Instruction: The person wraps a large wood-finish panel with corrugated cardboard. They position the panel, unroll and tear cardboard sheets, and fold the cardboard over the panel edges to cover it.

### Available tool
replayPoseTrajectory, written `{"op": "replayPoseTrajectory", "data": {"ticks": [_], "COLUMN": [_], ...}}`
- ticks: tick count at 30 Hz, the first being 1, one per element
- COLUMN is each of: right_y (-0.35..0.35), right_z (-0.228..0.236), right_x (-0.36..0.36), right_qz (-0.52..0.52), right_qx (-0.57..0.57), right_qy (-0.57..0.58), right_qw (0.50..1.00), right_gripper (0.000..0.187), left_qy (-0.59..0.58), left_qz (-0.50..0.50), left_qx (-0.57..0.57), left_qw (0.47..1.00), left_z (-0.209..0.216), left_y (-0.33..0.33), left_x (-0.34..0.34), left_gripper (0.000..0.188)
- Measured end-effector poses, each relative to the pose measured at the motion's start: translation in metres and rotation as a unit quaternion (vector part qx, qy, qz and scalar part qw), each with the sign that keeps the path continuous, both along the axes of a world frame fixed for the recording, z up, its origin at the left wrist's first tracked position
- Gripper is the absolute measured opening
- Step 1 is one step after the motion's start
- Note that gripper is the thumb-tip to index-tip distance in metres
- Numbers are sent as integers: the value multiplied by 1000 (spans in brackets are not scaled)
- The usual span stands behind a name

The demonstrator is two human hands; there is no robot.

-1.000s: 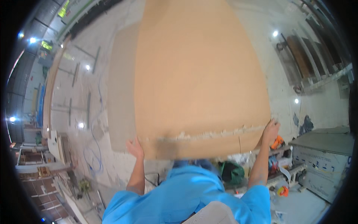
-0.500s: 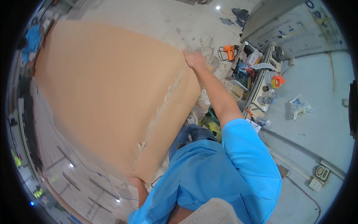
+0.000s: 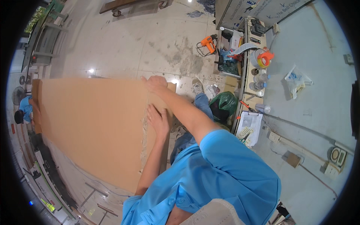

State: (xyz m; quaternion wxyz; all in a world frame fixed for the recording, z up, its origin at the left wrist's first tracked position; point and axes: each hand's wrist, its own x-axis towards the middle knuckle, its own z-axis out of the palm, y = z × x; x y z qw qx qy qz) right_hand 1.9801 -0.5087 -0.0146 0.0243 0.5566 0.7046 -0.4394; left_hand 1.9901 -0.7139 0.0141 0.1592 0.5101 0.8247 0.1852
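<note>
A large brown cardboard sheet (image 3: 90, 120) stretches away to the left in front of me, with a torn, ragged crease (image 3: 144, 138) running along it near my end. My right hand (image 3: 155, 83) is at its far edge near the right corner, fingers curled over the board and slightly blurred. Closer to me, my left hand (image 3: 159, 120) lies on the strip beside the crease, fingers stretched out and a ring on one. At the far left end of the sheet, another person in a blue shirt (image 3: 25, 108) stands close against it.
An orange heat gun (image 3: 207, 44) lies on the tiled floor beside a drawer of tools (image 3: 228, 60). A narrow bench (image 3: 252, 90) carries bottles and tape. A green bag (image 3: 224, 103), a clipboard (image 3: 249, 125) and a wheeled board (image 3: 122, 5) are around.
My left hand has moved from the sheet's near corner up to the crease, close to my right hand. The sheet has turned in view, and its far edge now runs nearly level.
</note>
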Motion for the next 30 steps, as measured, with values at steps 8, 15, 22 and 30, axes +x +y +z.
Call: {"op": "replayPoseTrajectory", "data": {"ticks": [8,15,22,30], "right_y": [106,214,241,261], "right_z": [-30,-61,-72,-82], "right_x": [175,439,558,578], "right_qz": [39,-178,-235,-269], "right_qx": [13,184,271,289], "right_qy": [239,39,-140,-234], "right_qw": [970,966,923,889], "right_gripper": [65,61,58,56], "left_qy": [139,127,150,164], "left_qz": [172,226,339,372], "left_qx": [-159,-180,-246,-209], "left_qw": [962,949,895,889], "left_z": [-27,-22,-27,-40], "left_y": [33,43,65,64], "left_x": [27,41,61,68], "left_gripper": [70,67,61,59]}}
